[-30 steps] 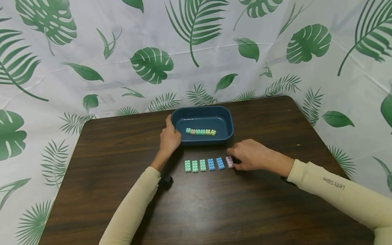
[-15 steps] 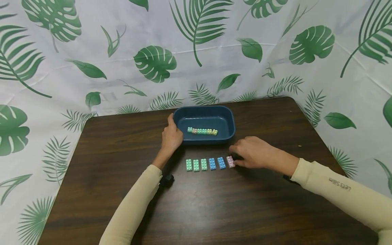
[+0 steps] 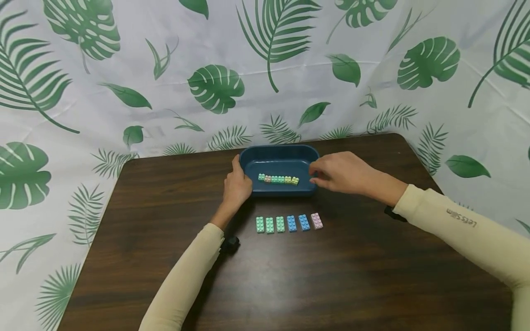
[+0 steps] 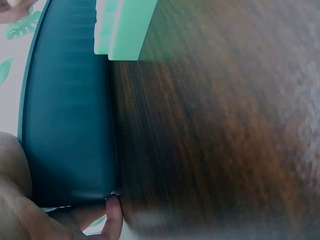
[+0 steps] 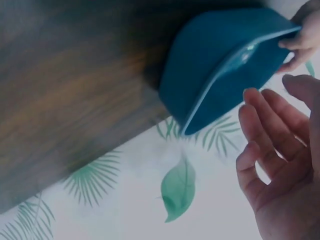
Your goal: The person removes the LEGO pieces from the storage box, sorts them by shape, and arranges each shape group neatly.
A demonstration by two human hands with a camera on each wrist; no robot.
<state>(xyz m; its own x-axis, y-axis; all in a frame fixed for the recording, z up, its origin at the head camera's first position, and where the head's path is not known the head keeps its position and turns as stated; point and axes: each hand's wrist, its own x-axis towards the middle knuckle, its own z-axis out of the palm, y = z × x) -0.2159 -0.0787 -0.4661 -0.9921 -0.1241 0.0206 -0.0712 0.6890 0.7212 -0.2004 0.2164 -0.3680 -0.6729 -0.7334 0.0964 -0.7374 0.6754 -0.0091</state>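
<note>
My left hand (image 3: 238,186) grips the left end of a dark blue oblong tub (image 3: 279,192), its thumb and fingers around the wall in the left wrist view. Over the tub's right end is my right hand (image 3: 341,172); in the right wrist view its fingers (image 5: 272,130) are loosely bent with nothing between them. On the table in front of the tub lies a row of building bricks: three green bricks (image 3: 270,225), two blue bricks (image 3: 291,223) and, at the right end, a pink brick (image 3: 316,220).
Inside the tub, several smaller bricks (image 3: 281,179) in green, pink and yellow form a line. The dark wooden table (image 3: 290,285) has a leaf-print curtain (image 3: 165,105) behind its back edge and along its right side.
My right hand has let go of the pink brick, leaving it at the row's end, and has moved up to the tub's right end. My left hand keeps its grip.
</note>
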